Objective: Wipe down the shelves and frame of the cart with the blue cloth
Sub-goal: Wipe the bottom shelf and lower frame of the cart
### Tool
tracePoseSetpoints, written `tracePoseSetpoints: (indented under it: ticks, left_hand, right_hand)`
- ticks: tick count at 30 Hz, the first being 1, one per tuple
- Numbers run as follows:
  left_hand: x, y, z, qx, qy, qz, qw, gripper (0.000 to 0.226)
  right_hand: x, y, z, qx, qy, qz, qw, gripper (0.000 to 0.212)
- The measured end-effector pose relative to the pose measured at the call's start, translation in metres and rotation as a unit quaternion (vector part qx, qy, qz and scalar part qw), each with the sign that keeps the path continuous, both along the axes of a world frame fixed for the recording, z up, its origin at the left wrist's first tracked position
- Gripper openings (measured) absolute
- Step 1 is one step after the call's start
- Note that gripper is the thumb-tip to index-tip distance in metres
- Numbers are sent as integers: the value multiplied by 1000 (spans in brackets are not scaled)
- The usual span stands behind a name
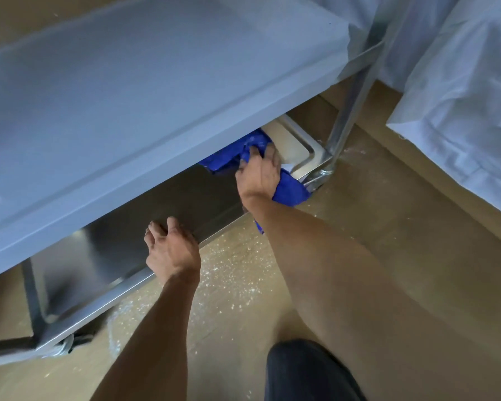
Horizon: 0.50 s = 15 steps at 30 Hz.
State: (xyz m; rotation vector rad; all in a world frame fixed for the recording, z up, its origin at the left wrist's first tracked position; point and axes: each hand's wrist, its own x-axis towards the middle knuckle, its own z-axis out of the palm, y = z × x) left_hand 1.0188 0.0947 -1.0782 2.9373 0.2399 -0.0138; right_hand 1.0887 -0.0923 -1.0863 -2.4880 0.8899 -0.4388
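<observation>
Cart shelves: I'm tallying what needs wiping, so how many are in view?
2. The upper shelf fills the top left; the lower shelf sits beneath it, where the right hand presses the blue cloth. Any others lie out of frame.

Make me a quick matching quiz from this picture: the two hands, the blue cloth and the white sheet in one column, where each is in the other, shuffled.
1. left hand
2. right hand
3. blue cloth
4. white sheet

A. hanging at upper right
B. on the lower shelf's front edge
C. bunched under a hand
D. pressing near the shelf's right corner

Pairs: 1-B, 2-D, 3-C, 4-A
</observation>
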Motion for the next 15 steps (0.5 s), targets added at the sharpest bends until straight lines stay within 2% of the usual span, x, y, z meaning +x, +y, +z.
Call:
tracePoseSetpoints:
  ticks: [2,5,9,13,15]
  left_hand:
    - [-3,-1,0,-5,-2,-5,1000,21]
    - [-7,-2,-1,-8,-8,-17,1000,19]
    - [-3,-5,-6,-22,-5,-12,1000,17]
    - [8,-8,-13,-20,-9,-6,1000,22]
    - [12,-7,-14,-20,-9,7,1000,24]
  right_hand:
    - [-10,-32,2,28,-5,-87,996,46]
    - [-15,-70,1,24,26,-126,991,55]
    - [6,-85,1,-27,90,-60,994,68]
    - [74,-80,-3,-25,121,9,992,72]
    - [107,-60,-17,-50,123,42,990,83]
